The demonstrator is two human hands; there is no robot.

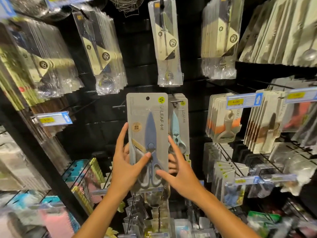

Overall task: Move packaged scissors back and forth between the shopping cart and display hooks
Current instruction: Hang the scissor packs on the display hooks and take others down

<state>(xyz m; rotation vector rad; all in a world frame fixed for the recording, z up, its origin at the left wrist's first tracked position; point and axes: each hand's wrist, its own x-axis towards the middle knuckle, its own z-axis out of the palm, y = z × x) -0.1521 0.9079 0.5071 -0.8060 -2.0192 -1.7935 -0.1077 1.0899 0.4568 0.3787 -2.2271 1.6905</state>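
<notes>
Both hands hold one pack of scissors point(147, 134) upright in front of a black display wall point(137, 48). The left hand point(126, 162) grips the pack's lower left edge, its thumb pressed across the front near the scissors' pivot and its fingers wrapped behind the card, with the forefinger lying straight up along the left edge. The right hand point(178, 172) takes the lower right edge, thumb lying on the front by the handle loops and the other fingers reaching behind the card. The pack is a grey card printed with a round yellow logo at the top right and a punched hang hole at the top centre; the scissors inside have a blue blade cover and grey handles. The hang hole is not on any hook. Just behind and to the right, a row of like scissor packs point(178, 121) hangs from a display hook point(176, 101), the front one showing lighter blue scissors. Above, packaged spoons point(167, 45) hang in clear sleeves. To the right, a price tag point(243, 102) reads 4.00, with more carded kitchen tools point(223, 121) hanging below it.
</notes>
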